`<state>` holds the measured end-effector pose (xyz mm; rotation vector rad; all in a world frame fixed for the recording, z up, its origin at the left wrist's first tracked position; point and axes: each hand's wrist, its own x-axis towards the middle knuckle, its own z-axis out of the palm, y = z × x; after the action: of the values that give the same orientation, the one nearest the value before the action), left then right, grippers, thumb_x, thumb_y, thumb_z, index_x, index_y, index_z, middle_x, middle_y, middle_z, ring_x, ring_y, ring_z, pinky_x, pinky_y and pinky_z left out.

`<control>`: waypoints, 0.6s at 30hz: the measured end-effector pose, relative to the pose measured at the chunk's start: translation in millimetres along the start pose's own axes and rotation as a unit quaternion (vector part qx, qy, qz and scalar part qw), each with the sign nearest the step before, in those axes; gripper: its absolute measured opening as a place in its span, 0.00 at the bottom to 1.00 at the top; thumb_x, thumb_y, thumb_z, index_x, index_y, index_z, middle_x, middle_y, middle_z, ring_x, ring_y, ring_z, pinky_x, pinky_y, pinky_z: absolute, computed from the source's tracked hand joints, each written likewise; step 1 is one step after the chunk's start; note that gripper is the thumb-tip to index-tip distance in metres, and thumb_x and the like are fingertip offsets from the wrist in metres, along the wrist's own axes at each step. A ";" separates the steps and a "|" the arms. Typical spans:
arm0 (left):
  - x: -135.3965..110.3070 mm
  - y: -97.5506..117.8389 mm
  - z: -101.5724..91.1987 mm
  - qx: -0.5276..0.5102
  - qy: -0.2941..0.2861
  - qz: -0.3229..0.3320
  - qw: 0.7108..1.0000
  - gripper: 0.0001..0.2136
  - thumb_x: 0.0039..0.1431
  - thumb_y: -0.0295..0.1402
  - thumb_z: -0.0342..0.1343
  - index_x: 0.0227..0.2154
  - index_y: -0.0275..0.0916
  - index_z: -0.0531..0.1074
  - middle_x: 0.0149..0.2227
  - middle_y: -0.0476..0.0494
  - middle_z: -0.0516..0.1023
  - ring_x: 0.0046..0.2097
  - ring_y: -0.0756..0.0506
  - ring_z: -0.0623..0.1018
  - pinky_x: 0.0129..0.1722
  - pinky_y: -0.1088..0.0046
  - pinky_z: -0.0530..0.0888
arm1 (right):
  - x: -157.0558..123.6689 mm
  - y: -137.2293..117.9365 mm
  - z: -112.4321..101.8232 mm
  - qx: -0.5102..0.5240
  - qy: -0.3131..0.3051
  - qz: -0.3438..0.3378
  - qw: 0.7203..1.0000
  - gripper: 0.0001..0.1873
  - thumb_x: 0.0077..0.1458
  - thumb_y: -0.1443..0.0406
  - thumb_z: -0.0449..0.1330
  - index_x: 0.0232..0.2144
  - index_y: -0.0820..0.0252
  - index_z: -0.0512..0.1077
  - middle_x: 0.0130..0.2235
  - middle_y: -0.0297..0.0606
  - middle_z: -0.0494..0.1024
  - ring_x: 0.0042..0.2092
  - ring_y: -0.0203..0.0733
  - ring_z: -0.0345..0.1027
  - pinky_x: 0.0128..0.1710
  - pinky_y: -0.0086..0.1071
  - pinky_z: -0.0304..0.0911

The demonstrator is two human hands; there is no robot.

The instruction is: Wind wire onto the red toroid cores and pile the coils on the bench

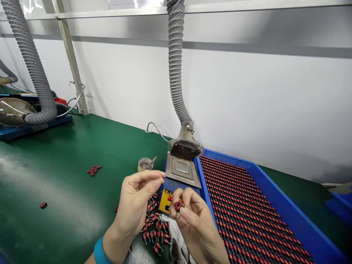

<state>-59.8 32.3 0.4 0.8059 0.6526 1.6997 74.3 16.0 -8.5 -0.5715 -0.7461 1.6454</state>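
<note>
The right hand point(196, 220) held a small red-and-black coil point(178, 205) between thumb and fingertips, above the table point(110, 141) and just outside the left edge of the tray point(286, 205); the left hand point(134, 200) had its fingertips drawn narrow near it, and whether they pinched anything could not be told. The coil appeared light and stiff, with windings likely to scuff, so its outer rim was judged the safest place for a gentle pinch.
</note>
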 end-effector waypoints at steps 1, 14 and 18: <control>1.1 1.9 -2.7 0.005 -0.004 0.002 1.000 0.03 0.48 0.33 0.72 0.26 0.47 0.84 0.31 0.52 0.86 0.37 0.52 0.81 0.42 0.82 0.75 | -0.1 -0.4 -0.1 0.002 -0.001 0.002 1.000 0.14 0.41 0.67 0.77 0.23 0.59 0.74 0.29 0.31 0.75 0.28 0.33 0.69 0.32 0.26 0.66; 0.2 13.0 -0.9 0.252 -0.267 -0.028 0.930 0.07 0.54 0.25 0.64 0.34 0.43 0.82 0.42 0.45 0.82 0.45 0.44 0.79 0.47 0.71 0.72 | -0.2 3.3 -7.9 0.004 0.026 0.003 1.000 0.17 0.44 0.64 0.76 0.22 0.59 0.70 0.25 0.30 0.70 0.29 0.35 0.63 0.32 0.26 0.62; -1.2 14.5 -4.3 0.231 -0.242 -0.009 0.942 0.05 0.53 0.26 0.66 0.32 0.41 0.80 0.41 0.45 0.82 0.44 0.44 0.79 0.47 0.71 0.73 | 3.3 2.3 -12.7 -0.040 -0.015 -0.017 0.999 0.14 0.51 0.59 0.72 0.24 0.58 0.73 0.31 0.35 0.76 0.31 0.38 0.68 0.32 0.28 0.65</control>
<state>-71.6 27.3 8.6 1.4865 0.7131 1.2641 81.2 21.1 -18.7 -0.5887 -0.8410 1.6016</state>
